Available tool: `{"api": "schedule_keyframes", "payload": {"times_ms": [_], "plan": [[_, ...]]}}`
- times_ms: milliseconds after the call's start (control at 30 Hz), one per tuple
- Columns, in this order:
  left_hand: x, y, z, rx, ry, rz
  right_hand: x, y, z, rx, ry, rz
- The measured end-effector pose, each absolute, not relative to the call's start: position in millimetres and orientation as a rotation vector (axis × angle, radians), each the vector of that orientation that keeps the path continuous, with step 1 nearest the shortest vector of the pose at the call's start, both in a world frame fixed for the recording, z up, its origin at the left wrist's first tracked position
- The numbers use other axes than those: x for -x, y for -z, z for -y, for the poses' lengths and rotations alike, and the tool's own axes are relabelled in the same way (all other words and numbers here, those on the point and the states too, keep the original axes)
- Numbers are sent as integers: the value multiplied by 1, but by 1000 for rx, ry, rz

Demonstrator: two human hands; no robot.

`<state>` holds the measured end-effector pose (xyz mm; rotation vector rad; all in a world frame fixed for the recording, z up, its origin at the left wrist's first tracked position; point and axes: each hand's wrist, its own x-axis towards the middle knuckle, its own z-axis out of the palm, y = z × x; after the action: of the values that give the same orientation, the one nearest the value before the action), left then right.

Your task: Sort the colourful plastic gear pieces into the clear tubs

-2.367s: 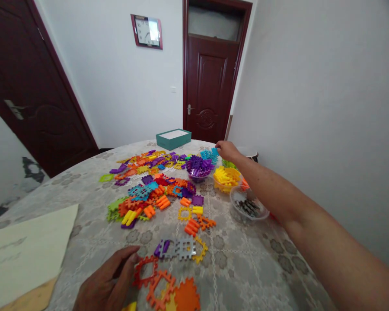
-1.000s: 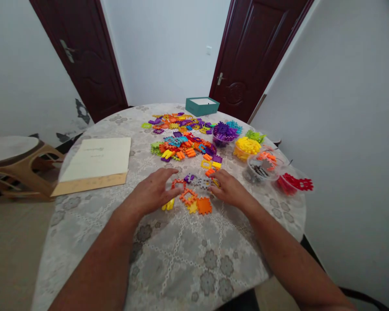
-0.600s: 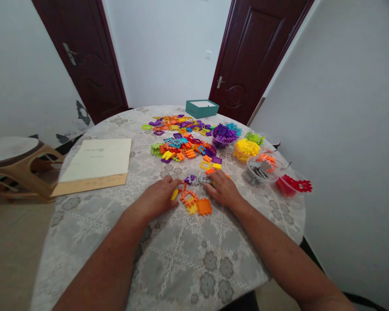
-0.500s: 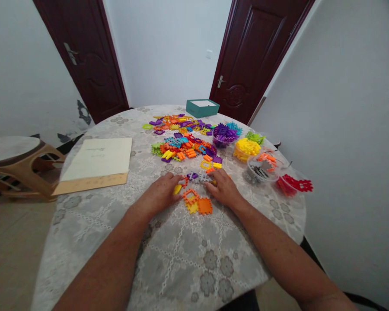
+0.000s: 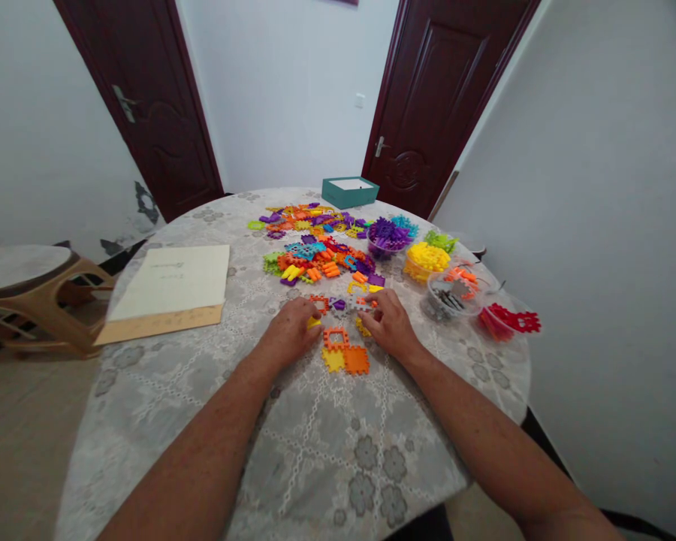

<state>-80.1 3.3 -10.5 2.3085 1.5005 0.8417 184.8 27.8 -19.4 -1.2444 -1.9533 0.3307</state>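
Note:
My left hand (image 5: 293, 330) rests on the table with its fingers closed round a yellow piece (image 5: 314, 322). My right hand (image 5: 390, 321) pinches a grey toothed piece (image 5: 360, 303); a yellow piece (image 5: 363, 327) lies under its fingertips. Between the hands sit a purple piece (image 5: 336, 303) and an orange frame piece (image 5: 319, 303), in a row with the grey one. Nearer to me, an orange open square (image 5: 336, 338) touches a yellow square (image 5: 333, 360) and a solid orange square (image 5: 357, 360).
Mixed coloured pieces (image 5: 315, 259) lie heaped beyond my hands. Tubs of purple (image 5: 389, 237), yellow (image 5: 427, 259), grey (image 5: 449, 297) and red pieces (image 5: 504, 321) stand at the right. A teal box (image 5: 350, 193) is at the back, a paper sheet (image 5: 172, 282) at the left.
The orange open square now sits straighter above the yellow and orange squares. My left hand has shifted slightly right, and my right fingers have moved on the grey piece.

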Motion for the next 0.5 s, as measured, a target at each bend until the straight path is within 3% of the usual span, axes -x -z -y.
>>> {"api": "schedule_keyframes", "payload": {"times_ms": [500], "plan": [[71,-14,1,-1757,-1065,-1436,-145,9,-6,969,-219,2224]]}}
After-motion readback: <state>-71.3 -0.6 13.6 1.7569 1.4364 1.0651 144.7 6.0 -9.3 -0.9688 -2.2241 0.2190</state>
